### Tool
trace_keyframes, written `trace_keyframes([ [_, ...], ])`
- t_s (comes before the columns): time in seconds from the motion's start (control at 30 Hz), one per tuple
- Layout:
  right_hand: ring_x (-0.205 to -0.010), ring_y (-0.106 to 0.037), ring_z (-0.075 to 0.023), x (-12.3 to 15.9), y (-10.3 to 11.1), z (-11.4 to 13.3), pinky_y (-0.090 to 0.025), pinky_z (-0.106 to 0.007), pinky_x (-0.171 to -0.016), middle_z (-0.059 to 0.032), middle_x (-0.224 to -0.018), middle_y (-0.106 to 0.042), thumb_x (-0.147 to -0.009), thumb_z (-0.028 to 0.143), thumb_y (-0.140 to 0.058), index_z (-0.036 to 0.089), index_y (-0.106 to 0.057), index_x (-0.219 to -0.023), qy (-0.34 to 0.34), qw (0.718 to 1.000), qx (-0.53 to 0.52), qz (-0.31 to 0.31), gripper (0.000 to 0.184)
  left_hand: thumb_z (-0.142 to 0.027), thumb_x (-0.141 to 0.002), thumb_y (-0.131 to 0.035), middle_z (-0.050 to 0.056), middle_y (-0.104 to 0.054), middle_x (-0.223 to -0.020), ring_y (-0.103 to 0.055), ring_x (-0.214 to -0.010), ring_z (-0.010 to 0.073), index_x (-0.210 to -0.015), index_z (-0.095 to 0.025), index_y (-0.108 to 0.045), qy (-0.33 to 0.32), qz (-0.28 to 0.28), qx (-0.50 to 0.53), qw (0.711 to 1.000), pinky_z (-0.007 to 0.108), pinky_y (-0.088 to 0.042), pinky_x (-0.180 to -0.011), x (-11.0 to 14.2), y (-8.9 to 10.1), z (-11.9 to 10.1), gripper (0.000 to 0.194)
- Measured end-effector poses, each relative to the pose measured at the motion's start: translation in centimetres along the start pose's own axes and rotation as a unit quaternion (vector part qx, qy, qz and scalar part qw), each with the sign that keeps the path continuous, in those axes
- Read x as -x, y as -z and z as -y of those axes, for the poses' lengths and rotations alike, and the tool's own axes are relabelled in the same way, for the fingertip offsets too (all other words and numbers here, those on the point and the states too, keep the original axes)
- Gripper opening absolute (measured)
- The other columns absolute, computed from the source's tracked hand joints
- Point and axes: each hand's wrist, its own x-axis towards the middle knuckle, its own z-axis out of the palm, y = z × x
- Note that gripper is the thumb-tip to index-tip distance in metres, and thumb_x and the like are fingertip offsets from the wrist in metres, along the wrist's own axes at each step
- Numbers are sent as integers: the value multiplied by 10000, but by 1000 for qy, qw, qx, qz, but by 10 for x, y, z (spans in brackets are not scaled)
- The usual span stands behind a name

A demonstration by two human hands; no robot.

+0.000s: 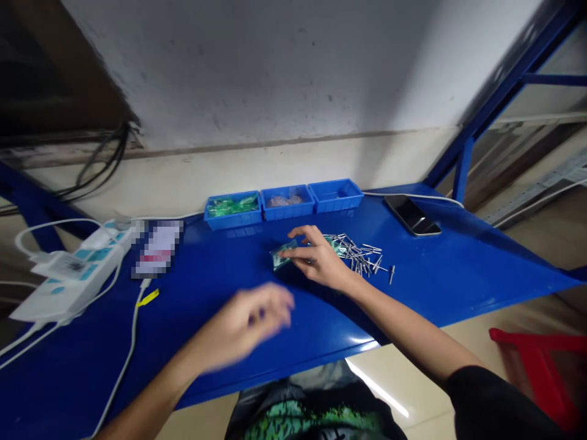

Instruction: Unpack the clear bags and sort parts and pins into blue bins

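My right hand (318, 260) is over the table, its fingers at a small clear plastic packet (277, 261) with a greenish tint. One finger lies across the packet, and part of it is hidden. Beside and partly behind that hand lies a loose pile of thin metal pins, like pop rivets (362, 253), with more greenish plastic (338, 246) at its left edge. My left hand (250, 321) is in front and to the left, above the blue tabletop, smeared by motion. Its fingers look curled, but I cannot make out anything in them.
Three blue bins stand along the wall: one with green packets (233, 206), one with brownish small items (285, 200), one bare inside (337, 193). A dark phone (413, 215) lies right; a charging phone (158, 247) and power strip (77, 272) lie left. A red stool (541, 360) stands right.
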Motion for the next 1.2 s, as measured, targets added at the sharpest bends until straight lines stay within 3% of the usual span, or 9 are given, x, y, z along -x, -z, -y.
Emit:
trace_keyframes([
  [0.1, -1037, -470, -220, 0, -2, 1, -433, -418, -859, -49, -1134, -489, -821, 117, -525, 327, -703, -979, 23, 999, -5, -30, 318, -408, -844, -549, 18, -611, -797, -557, -677, 128, -963, -213, -649, -25, -94, -23, 995, 215, -397, -517, -35, -6, -2, 249],
  [0.27, -1058, -461, -227, -1, -4, 0, -431, -430, -867, -54, -1125, -480, -790, 88, -530, 313, -721, -912, 21, 1000, -7, -12, 319, -417, -781, -627, 7, -577, -666, -484, -530, 88, -982, -166, -648, 28, 36, 30, 998, 190, -334, -453, -58, -15, 8, 322],
  [0.33, -1084, -455, -226, -1, -8, 3, -433, -422, -878, -55, -1135, -463, -763, 47, -505, 299, -720, -911, 10, 1000, -24, -8, 363, -390, -770, -649, 0, -562, -646, -483, -530, 79, -914, -156, -640, 27, 31, 63, 997, 176, -341, -455, -51, -14, 13, 275],
  [0.53, -886, -553, -164, -4, -15, 12, -472, -335, -809, -49, -944, -539, -825, 139, -494, 221, -661, -957, -103, 979, -141, -103, 229, -278, -710, -713, 6, -619, -868, -594, -768, 136, -923, -204, -542, -2, -48, 146, 988, 211, -480, -587, -39, -9, 11, 283],
  [0.73, -623, -536, -117, -7, -13, 15, -449, -247, -584, 15, -702, -552, -871, 386, -475, 192, -558, -986, -237, 921, -304, -66, 241, -197, -725, -675, 71, -548, -1189, -506, -1137, 228, -677, -161, -588, -89, -31, 53, 994, 321, -436, -884, -40, -9, 10, 106],
  [0.83, -582, -504, -107, -5, -21, 15, -420, -233, -540, 25, -691, -540, -814, 352, -560, 197, -541, -999, -235, 919, -309, -65, 242, -200, -725, -672, 74, -500, -1249, -489, -1152, 248, -628, -160, -613, -100, -15, 1, 995, 339, -411, -907, -39, -9, 11, 120],
  [1.0, -623, -546, -126, -2, -25, 13, -436, -249, -568, 6, -739, -567, -787, 226, -560, 190, -511, -1117, -216, 927, -274, -142, 335, -189, -809, -533, 31, -589, -833, -553, -763, 163, -732, -187, -660, -75, 25, -95, 992, 285, -420, -717, -37, -12, 12, 149],
  [1.1, -714, -583, -158, -3, -17, 12, -458, -291, -659, -30, -795, -621, -790, 159, -528, 193, -594, -927, -172, 954, -165, -182, 156, -256, -801, -570, 31, -578, -814, -529, -713, 153, -802, -179, -677, -50, 37, -136, 989, 264, -400, -660, -36, -14, 11, 132],
  [1.2, -846, -572, -189, -3, -10, 12, -457, -339, -775, -49, -844, -624, -758, 74, -496, 202, -613, -792, -74, 976, -88, -184, 176, -461, -839, -513, 42, -587, -769, -521, -665, 142, -887, -149, -663, 1, 39, -76, 996, 245, -373, -598, -36, -14, 7, 349],
])
